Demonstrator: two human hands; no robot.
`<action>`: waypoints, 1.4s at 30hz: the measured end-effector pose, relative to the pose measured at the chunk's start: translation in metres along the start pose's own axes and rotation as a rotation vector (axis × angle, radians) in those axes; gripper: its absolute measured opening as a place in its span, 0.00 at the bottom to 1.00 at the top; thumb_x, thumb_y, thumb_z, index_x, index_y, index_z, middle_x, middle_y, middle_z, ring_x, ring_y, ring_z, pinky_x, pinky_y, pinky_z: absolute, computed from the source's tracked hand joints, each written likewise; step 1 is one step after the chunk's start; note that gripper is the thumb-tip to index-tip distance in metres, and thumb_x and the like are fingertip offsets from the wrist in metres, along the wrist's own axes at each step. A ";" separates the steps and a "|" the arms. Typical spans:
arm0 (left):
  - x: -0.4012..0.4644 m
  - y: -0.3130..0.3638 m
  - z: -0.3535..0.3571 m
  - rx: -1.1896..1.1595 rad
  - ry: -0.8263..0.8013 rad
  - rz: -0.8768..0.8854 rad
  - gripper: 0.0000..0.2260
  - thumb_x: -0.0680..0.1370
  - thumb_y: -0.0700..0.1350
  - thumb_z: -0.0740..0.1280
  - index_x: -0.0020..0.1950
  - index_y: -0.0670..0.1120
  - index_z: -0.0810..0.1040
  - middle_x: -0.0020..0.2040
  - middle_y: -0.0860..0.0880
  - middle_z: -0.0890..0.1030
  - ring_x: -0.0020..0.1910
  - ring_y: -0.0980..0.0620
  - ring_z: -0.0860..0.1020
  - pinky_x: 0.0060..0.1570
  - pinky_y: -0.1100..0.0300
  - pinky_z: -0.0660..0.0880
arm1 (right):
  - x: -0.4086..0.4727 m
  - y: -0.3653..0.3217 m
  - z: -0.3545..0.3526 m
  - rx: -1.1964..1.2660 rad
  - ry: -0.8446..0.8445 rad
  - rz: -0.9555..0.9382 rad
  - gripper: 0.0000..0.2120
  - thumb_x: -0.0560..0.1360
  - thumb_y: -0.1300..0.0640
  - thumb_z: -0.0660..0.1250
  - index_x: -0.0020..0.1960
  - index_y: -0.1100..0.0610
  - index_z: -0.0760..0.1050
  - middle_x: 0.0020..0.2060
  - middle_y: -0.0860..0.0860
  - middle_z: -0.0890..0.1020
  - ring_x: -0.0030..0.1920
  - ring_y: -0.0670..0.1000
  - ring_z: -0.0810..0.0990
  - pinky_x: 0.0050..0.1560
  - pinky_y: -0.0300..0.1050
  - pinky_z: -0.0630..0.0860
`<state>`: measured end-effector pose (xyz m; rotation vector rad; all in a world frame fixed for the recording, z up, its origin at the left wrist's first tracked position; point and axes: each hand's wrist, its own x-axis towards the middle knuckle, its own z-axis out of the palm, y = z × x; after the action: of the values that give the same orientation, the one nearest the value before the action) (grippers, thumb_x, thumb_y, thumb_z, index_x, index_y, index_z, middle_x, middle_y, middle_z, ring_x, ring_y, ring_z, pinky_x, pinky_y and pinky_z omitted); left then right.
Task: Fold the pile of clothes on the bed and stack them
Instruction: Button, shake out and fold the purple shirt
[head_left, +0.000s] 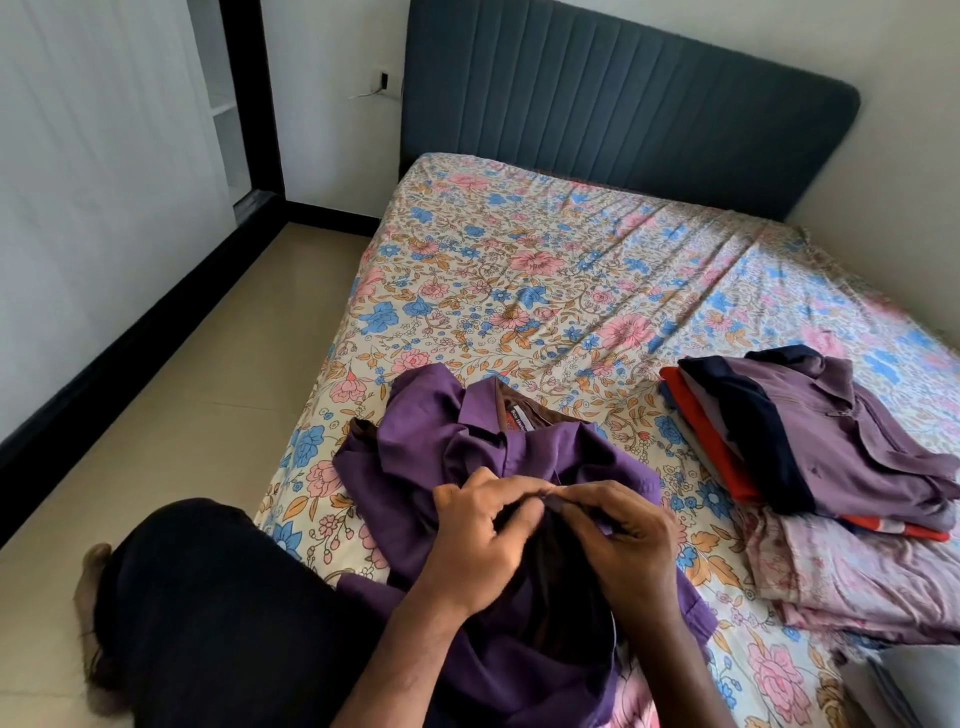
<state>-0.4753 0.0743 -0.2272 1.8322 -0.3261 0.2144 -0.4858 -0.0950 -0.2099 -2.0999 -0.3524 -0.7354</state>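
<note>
A purple collared shirt lies crumpled at the near edge of the bed, its brown inner collar and label facing up. My left hand and my right hand meet over its front, both pinching the fabric at the dark opening between them. To the right sits a stack of folded clothes, with a mauve shirt on top, navy and orange pieces below.
The stack rests on a folded pink patterned cloth at the bed's right edge. A dark padded headboard stands at the far end. Beige floor runs along the left, with my dark-clothed knee by the bed.
</note>
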 end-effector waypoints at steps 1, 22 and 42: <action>0.001 0.000 -0.001 -0.143 -0.040 -0.065 0.10 0.80 0.51 0.65 0.54 0.59 0.85 0.47 0.58 0.83 0.53 0.55 0.79 0.62 0.53 0.71 | 0.000 0.000 0.000 0.019 -0.022 0.011 0.10 0.67 0.68 0.80 0.45 0.57 0.87 0.42 0.42 0.87 0.42 0.42 0.86 0.45 0.33 0.79; 0.140 0.086 -0.048 0.161 0.052 0.380 0.07 0.79 0.53 0.66 0.42 0.56 0.82 0.39 0.64 0.81 0.44 0.56 0.75 0.55 0.39 0.70 | 0.046 -0.049 -0.061 -0.035 -0.116 0.245 0.11 0.70 0.66 0.66 0.44 0.52 0.81 0.34 0.48 0.83 0.33 0.50 0.80 0.35 0.47 0.76; 0.034 0.021 0.058 0.236 0.259 -0.042 0.08 0.76 0.50 0.71 0.41 0.50 0.77 0.36 0.54 0.80 0.37 0.50 0.81 0.35 0.54 0.75 | 0.028 0.006 -0.048 -0.294 -0.177 0.730 0.06 0.74 0.44 0.75 0.46 0.45 0.83 0.37 0.43 0.85 0.37 0.41 0.82 0.39 0.45 0.80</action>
<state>-0.4519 0.0093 -0.2139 2.0129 -0.0831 0.4725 -0.4789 -0.1382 -0.1745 -2.3401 0.4473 -0.1701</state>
